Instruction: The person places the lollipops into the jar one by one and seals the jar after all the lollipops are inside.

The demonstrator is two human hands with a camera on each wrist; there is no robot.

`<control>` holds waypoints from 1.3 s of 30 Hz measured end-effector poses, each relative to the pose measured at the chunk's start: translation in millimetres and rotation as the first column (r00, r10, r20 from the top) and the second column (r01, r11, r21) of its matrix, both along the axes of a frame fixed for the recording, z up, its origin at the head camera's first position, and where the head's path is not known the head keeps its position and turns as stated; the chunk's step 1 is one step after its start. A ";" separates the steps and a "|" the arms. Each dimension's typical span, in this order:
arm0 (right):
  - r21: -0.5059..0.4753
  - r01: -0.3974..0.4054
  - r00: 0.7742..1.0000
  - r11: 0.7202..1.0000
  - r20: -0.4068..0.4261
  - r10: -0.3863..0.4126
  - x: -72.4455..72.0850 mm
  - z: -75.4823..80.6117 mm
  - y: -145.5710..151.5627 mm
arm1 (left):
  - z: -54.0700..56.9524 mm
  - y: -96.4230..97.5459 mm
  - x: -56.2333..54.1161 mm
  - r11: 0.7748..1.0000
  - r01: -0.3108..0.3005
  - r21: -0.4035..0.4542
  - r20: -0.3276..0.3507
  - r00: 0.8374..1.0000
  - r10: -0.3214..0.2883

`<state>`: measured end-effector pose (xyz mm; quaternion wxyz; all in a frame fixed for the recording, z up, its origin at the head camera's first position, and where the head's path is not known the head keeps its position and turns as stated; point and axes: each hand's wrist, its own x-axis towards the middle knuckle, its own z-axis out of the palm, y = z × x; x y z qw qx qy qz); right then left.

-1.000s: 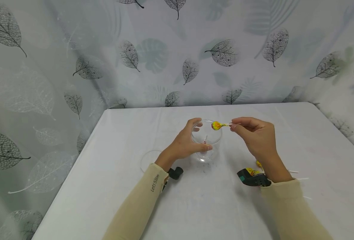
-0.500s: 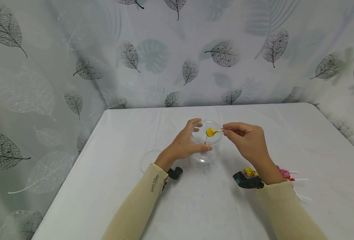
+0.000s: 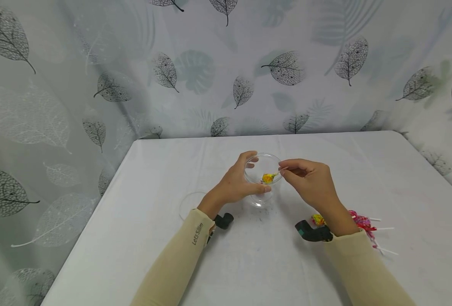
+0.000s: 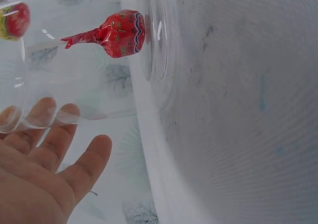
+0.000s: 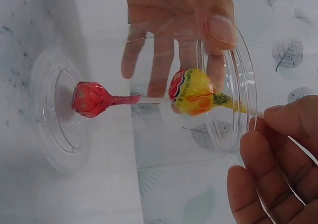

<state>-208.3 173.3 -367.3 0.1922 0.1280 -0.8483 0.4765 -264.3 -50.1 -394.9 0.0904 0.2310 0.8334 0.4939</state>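
My left hand (image 3: 231, 182) grips a clear plastic jar (image 3: 260, 201) around its side, fingers behind and thumb in front. The jar stands upright on the white table. Inside, a red-wrapped lollipop (image 5: 92, 100) rests head down on the bottom, its stick pointing up. Between thumb and fingertips, my right hand (image 3: 311, 182) pinches the stick of a yellow-and-red lollipop (image 5: 196, 92). That lollipop's head is inside the jar's mouth, above the red one, while the stick's end is at the rim. In the left wrist view, part of the yellow-and-red head shows at the left edge.
Several wrapped lollipops, pink and red ones (image 3: 361, 221) and a yellow one (image 3: 318, 219), lie on the table (image 3: 264, 267) by my right wrist, partly hidden by it. A clear round lid (image 3: 180, 206) lies left of my left wrist. A leaf-print curtain (image 3: 195, 97) hangs behind.
My right hand has moved left and down, bringing the yellow-and-red lollipop from beside the rim into the jar's mouth. The left hand and jar stay in place.
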 end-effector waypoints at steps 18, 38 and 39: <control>0.182 0.119 0.985 0.976 0.103 -0.139 5.8 22.7 53.8 | 1.7 2.1 2.4 1.000 0.006 -0.014 0.037 0.999 -0.006; 0.521 -0.217 0.751 0.825 0.630 -0.200 -7.2 8.9 113.2 | -0.2 1.4 0.8 1.000 0.000 -0.016 0.022 1.000 0.000; 0.523 -0.228 0.739 0.821 0.642 -0.204 -7.0 7.5 114.7 | -0.4 1.7 0.8 1.000 0.002 -0.015 0.020 1.000 -0.002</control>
